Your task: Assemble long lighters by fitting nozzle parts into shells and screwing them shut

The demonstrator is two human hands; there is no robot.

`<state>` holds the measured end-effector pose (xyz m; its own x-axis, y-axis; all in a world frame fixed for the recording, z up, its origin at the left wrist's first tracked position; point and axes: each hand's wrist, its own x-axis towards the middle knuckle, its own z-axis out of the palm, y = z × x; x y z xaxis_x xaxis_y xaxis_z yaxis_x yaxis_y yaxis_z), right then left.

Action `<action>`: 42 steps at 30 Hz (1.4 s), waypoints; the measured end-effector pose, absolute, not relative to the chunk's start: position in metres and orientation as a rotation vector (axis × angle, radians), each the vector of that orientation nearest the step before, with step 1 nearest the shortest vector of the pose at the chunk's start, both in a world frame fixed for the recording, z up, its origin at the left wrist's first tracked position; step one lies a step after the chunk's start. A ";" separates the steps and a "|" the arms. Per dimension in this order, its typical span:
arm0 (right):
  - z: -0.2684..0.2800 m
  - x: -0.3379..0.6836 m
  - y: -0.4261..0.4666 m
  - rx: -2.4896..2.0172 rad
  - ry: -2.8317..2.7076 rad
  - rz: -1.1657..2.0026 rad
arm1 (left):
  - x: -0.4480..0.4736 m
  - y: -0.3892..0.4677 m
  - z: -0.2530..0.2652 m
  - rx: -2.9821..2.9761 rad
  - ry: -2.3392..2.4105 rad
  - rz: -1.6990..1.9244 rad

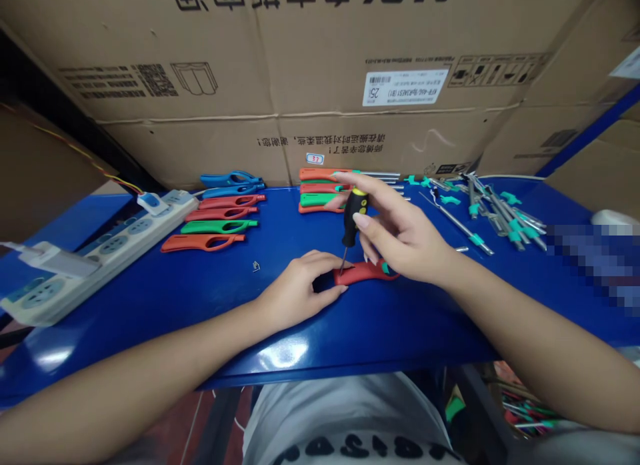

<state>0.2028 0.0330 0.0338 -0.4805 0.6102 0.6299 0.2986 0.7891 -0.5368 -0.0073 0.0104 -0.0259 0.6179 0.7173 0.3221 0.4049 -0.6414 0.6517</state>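
Observation:
My right hand (395,231) grips a black and yellow screwdriver (354,218) by its handle, shaft pointing down. The tip meets the left end of a red lighter (367,271) lying flat on the blue table. My left hand (305,285) pinches that same end between thumb and fingers, holding it against the table. A green trigger shows on the lighter under my right hand, which hides part of its right side. Left of my hands lies a little cluster of small screws (256,266).
Empty lighter casings (215,226) in several colours line up on the left, beside a white power strip (110,245). Lighters with metal tubes (320,174) are stacked at the back. Metal tubes with green triggers (500,208) pile up at right. A cardboard box (200,138) walls the back.

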 end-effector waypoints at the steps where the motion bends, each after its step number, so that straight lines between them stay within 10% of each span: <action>1: 0.033 0.203 0.034 -0.695 -2.074 0.445 | -0.007 0.010 -0.026 2.314 0.884 0.785; 7: 0.033 0.206 0.034 -0.689 -2.003 -0.038 | -0.007 0.011 -0.028 2.316 0.876 0.836; 13: 0.042 0.199 0.029 -0.634 -2.071 0.523 | -0.007 0.011 -0.027 2.321 0.877 0.828; 19: 0.037 0.205 0.028 -0.660 -1.979 -0.192 | -0.007 0.011 -0.029 2.322 0.875 0.843; 26: 0.036 0.202 0.030 -0.656 -2.136 0.372 | -0.007 0.012 -0.028 2.322 0.871 0.822; 32: 0.033 0.207 0.032 -0.727 -2.011 -0.113 | -0.006 0.012 -0.028 2.315 0.878 0.830; 38: 0.037 0.202 0.029 -0.626 -2.110 0.413 | -0.007 0.013 -0.028 2.324 0.877 0.798; 42: 0.036 0.205 0.031 -0.598 -2.056 0.021 | -0.007 0.013 -0.029 2.342 0.864 0.826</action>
